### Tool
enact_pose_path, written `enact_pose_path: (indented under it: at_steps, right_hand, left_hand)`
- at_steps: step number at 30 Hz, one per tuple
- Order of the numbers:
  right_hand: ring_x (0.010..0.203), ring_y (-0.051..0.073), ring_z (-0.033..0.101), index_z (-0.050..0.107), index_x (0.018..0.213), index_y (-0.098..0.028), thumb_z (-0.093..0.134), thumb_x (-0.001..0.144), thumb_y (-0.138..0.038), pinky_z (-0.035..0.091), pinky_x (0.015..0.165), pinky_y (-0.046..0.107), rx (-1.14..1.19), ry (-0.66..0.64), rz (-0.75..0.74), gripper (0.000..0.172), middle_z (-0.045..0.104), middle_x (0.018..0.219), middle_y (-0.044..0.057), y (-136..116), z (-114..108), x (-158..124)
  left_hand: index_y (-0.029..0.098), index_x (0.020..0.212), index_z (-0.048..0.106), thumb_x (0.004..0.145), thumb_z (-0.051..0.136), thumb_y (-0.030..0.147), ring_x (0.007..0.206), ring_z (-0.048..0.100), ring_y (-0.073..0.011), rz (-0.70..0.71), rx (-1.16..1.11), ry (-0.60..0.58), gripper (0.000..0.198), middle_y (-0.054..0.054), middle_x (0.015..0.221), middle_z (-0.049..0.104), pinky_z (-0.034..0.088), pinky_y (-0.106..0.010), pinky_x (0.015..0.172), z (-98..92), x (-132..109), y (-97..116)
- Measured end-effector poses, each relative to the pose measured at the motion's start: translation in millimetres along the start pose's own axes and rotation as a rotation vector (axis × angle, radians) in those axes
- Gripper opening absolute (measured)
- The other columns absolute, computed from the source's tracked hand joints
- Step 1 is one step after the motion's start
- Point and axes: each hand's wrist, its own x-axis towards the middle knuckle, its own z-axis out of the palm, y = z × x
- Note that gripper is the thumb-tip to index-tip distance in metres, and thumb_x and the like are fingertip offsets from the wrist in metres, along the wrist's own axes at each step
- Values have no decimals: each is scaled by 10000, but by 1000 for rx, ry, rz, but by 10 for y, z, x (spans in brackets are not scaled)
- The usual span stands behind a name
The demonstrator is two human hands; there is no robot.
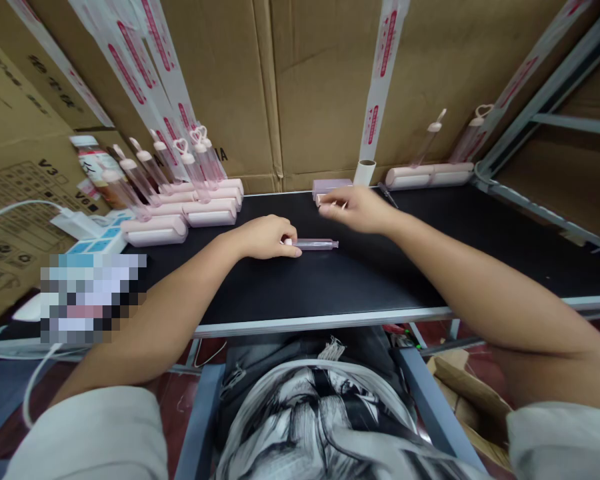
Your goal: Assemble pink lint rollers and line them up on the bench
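My left hand (269, 237) rests on the black work surface (360, 280), its fingers closed on the capped end of a clear pink tube (314, 245) that lies flat and points right. My right hand (356, 208) hovers just behind the tube with its fingers pinched on a thin pale stick, too small to name. It is close to a small pink box (331, 186) at the back of the surface.
Several pink bases with upright clear tubes (180, 193) stand at the back left. Two more (430, 175) stand at the back right. A white tape core (365, 172) sits by the cardboard wall (320, 80). A white charger and cable (73, 223) lie at left.
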Motion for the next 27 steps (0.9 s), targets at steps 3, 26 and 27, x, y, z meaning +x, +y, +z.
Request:
enact_pose_path:
  at_steps: [3, 26, 27]
  right_hand:
    - [1165, 375, 696, 798, 1269, -220, 694, 963, -477, 523, 1102, 582, -213, 380, 94, 413, 760, 1289, 190, 554, -311, 75]
    - [638, 144, 551, 536, 881, -271, 734, 1020, -509, 467, 601, 310, 501, 645, 225, 340, 614, 738, -6, 300, -509, 115]
    - [586, 139, 551, 553, 914, -264, 708, 1019, -580, 441, 540, 299, 664, 533, 272, 368, 637, 739, -8, 134, -383, 103]
  left_hand:
    - [220, 921, 808, 871, 765, 532, 818, 680, -196, -52, 27, -19, 319, -54, 983, 759, 422, -297, 711, -25, -11, -35]
    - [170, 1676, 435, 896, 769, 671, 1450, 609, -383, -12, -69, 349, 985, -217, 1620, 580, 471, -512, 1226, 10, -2, -13]
    - [199, 1726, 345, 895, 786, 659, 1517, 557, -386, 40, -90, 447, 1047, -213, 1685, 517, 440, -532, 1266, 31, 14, -24]
